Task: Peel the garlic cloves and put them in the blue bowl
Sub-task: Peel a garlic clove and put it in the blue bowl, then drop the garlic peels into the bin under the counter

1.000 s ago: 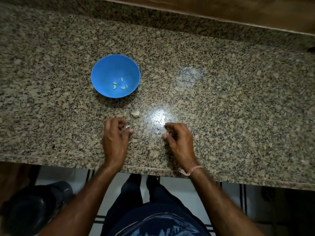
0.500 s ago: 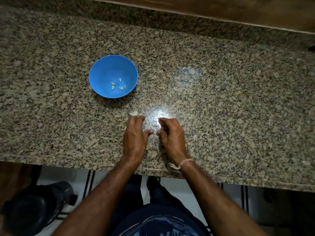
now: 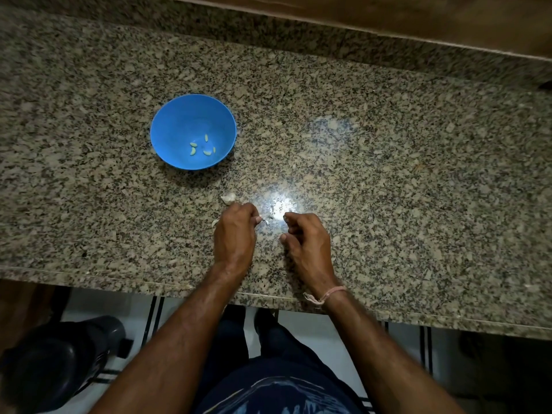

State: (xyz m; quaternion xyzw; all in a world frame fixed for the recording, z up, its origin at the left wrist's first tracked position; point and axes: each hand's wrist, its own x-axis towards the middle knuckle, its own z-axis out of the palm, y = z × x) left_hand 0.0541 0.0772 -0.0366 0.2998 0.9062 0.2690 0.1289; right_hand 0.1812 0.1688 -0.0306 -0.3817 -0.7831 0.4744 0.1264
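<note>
The blue bowl (image 3: 167, 127) stands on the granite counter, left of centre, with several peeled garlic cloves (image 3: 193, 150) in its bottom. My left hand (image 3: 236, 234) rests on the counter in front of the bowl, its fingertips pinching a small whitish garlic clove (image 3: 259, 219). An unpeeled garlic piece (image 3: 228, 198) lies just beyond its knuckles, and another pale bit (image 3: 214, 223) lies at its left side. My right hand (image 3: 306, 239) sits a little to the right, fingers loosely curled, thumb and forefinger apart with nothing seen between them. Thin skin scraps (image 3: 270, 218) lie between the hands.
The granite counter (image 3: 388, 174) stretches wide to the right, with a raised back ledge (image 3: 298, 43) and a front edge (image 3: 119, 276) near my wrists. A dark round container (image 3: 53, 363) stands on the floor at lower left.
My left hand slid right toward my right hand, the two met in the middle, and now they have drawn slightly apart. The bowl and loose garlic piece stayed put.
</note>
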